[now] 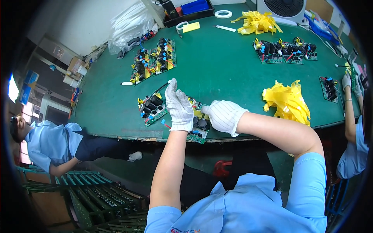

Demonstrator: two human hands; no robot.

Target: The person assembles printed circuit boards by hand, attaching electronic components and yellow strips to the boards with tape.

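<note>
Left hand: We see the left hand (179, 108), in a white glove, raised over the work board, its fingers (172, 91) extended and close together; we cannot tell whether they hold anything.
Right hand: We see the right hand (225, 116), also gloved, at the right side of the same board, its fingers (208, 111) curled and narrow; we cannot tell what lies between them.
Work board: We locate the circuit board (200, 132) between the hands, at the front edge of the green table (221, 73), partly covered by the left glove.
Adjacent board: We note a second circuit board (152, 108) just left of the left hand.
Rear boards: We find one board group (157, 62) at rear left and one board row (285, 50) at rear right.
Yellow strips: We observe one crumpled yellow pile (289, 101) right of the right hand and another yellow heap (257, 23) at the rear.
Co-worker: We see a gloved person (351, 159) at far right.
</note>
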